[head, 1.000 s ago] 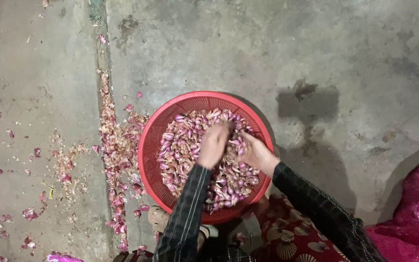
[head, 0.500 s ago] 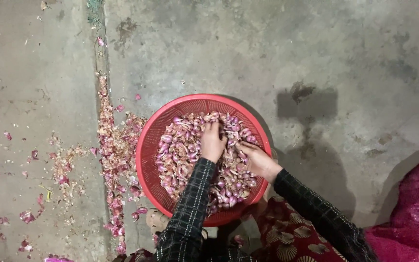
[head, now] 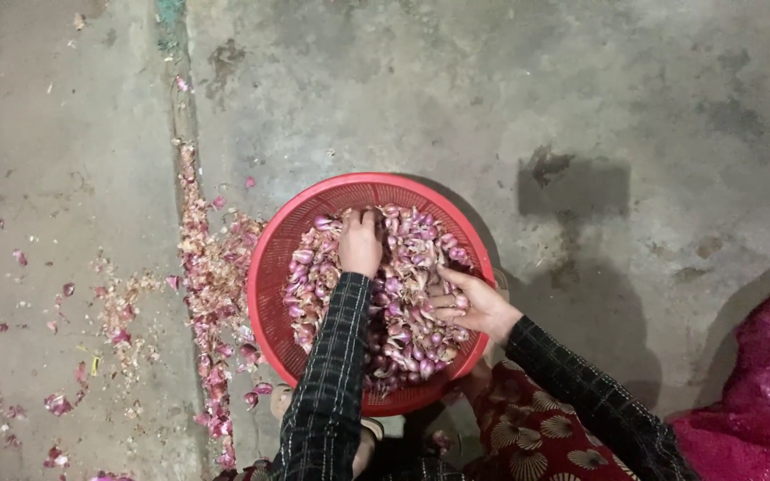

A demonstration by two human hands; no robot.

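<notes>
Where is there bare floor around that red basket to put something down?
Bare concrete floor lies beyond the red basket and to its right, up to the pink sack. Left of the basket is crowded with pinkish peels. Inside, the left hand and right hand dig among shallots.

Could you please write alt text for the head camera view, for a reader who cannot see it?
Seen from above, a person's left hand and right hand dig into purple shallots heaped in a round red basket on a concrete floor. Purple peelings lie strewn left of the basket, and a pink mesh sack sits at lower right.
</notes>
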